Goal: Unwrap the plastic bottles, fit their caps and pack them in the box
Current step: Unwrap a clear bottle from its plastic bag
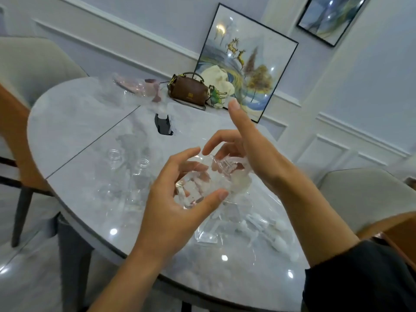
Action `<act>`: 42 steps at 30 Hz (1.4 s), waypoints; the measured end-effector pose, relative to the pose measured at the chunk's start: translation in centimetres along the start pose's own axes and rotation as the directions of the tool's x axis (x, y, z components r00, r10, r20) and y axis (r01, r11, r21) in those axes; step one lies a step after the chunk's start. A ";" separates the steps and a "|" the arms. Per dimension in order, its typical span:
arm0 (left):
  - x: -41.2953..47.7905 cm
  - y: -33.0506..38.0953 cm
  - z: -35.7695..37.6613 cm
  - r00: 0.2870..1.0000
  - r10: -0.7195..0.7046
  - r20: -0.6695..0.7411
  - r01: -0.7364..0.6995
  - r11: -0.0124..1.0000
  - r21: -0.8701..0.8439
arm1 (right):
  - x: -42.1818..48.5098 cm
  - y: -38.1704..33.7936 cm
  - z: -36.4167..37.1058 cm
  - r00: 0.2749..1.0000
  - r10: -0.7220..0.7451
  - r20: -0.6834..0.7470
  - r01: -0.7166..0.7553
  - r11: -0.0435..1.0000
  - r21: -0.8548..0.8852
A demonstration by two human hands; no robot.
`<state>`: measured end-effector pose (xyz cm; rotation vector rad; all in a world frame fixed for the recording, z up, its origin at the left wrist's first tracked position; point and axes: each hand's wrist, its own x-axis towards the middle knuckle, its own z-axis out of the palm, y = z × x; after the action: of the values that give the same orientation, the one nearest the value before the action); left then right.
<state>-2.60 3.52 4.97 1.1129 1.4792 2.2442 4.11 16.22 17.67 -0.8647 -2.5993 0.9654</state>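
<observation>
Lying nearest, on the near right of the table (74,122), is a clear bag of white caps (265,230). It looks still full, so capping seems not yet begun.

Just beyond it, held above the table, is the bottle (195,188). The left hand (177,206) grips its body, thumb under and fingers curled over. The right hand (249,154) has its forefinger straight up and its other fingers curled round the neck end, where crumpled film clings. Whether they pinch film or neck I cannot tell. This looks like the unwrapping step.

Farther left stand a left bare bottle (114,157) and a right bare bottle (142,165), close together and uncapped.

At the far edge lie loose film (128,85), a black object (163,126) and a brown handbag (188,91), against a framed picture (252,52). No box shows, so packing is all still to do.
</observation>
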 end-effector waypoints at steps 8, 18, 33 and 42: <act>0.2 -0.7 -1.1 1.000 -0.004 0.017 0.004 1.000 0.002 | 0.2 0.5 1.8 0.999 0.040 -0.004 -0.040 0.993 -0.114; 0.1 -0.5 -0.9 1.000 -0.001 0.025 0.001 1.000 0.008 | 0.1 0.5 1.1 0.999 0.044 -0.012 -0.044 0.999 -0.004; 1.0 -0.4 -2.0 0.997 0.069 0.021 -0.071 0.989 0.128 | 0.6 0.2 0.8 0.997 0.034 0.063 -0.027 0.994 -0.107; 0.9 -0.4 -1.6 0.995 0.099 0.017 -0.100 0.974 0.205 | 0.6 1.3 1.5 0.998 0.033 0.046 -0.028 0.993 -0.113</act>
<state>-4.43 3.08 4.73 1.2793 1.7213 2.1869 3.56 16.57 15.68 -0.9221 -2.7113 0.8651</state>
